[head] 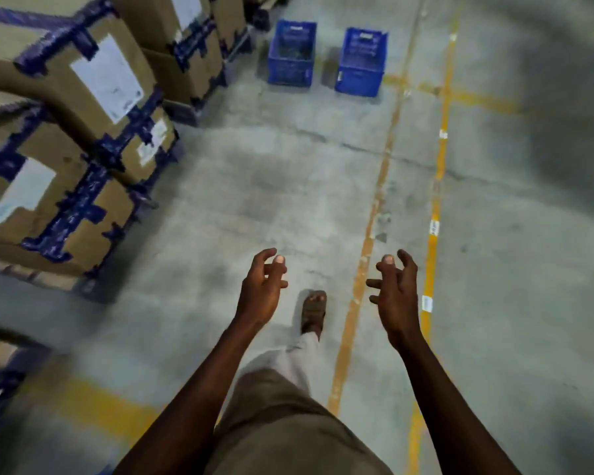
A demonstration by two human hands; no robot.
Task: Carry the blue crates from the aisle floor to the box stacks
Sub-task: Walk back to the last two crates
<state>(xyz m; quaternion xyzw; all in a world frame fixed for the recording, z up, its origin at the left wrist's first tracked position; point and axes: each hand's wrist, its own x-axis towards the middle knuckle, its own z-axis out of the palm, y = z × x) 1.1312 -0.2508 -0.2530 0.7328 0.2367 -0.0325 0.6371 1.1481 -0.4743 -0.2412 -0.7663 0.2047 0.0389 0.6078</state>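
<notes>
Currently two blue crates sit on the concrete floor (288, 186) at the far end of the aisle, side by side with a narrow gap between them, not touching. Left crate (291, 53): open top, mesh walls, just beside the foot of the box stacks (83, 108). Right crate (361, 61): same type, a small white tag on its near left corner, standing just left of the yellow lines. Contents of either crate: cannot tell, too blurred.

Your two hands are both out in front, well apart from the crates. Left hand (262, 289): empty, fingers loosely curled and spread, thumb apart from the rest, touching nothing. Right hand (395, 293): empty, fingers likewise curled and splayed, palm turned inward toward the left hand. Neither hand holds anything.

Boxes: cardboard cartons bound in dark blue tape, stacked along your left side; at least six carton faces countable, most with a white label. Further cartons at the lower left edge are cut off by the frame.

Floor markings: two long yellow lines (436, 200) run along the aisle on your right, the left one worn, plus one cross line near the right crate and one broad yellow band at lower left.

One foot (313, 311) in a sandal is forward, between your hands.
</notes>
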